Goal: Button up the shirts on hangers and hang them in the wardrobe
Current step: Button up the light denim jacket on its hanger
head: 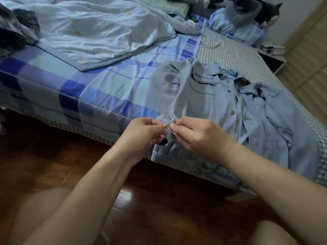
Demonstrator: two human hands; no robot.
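Fingers of left hand [141,133] and right hand [198,133] pinching denim shirt [203,96] cuff at bed [99,110] edge

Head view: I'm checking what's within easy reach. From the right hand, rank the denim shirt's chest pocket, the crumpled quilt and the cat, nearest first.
From the right hand, which pinches the denim shirt's cuff:
1. Chest pocket, just beyond the hand, on the shirt.
2. Crumpled quilt, farther back, to the left on the bed.
3. Cat, farthest, at the head of the bed, behind the pillow.
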